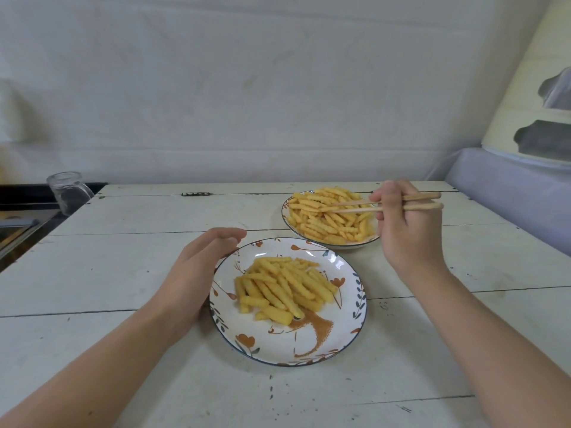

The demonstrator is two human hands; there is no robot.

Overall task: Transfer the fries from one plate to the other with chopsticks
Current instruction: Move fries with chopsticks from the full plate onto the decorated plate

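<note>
The worktop point(123, 273) is white-painted planks set against a white wall; a clear glass jar point(69, 191) stands at its far left corner. The right hand point(408, 230) grips chopsticks point(355, 206) over the far plate point(285, 219) of fries point(327, 217). The left hand point(197, 267), fingers relaxed, rests against the near plate point(309, 344). Chopstick tips merge with the fries; whether they hold one is unclear.

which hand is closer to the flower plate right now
Left. The left hand rests against the flower plate's left rim. The right hand, holding chopsticks, is up over the far plate of fries, beyond the flower plate's far right edge.
</note>
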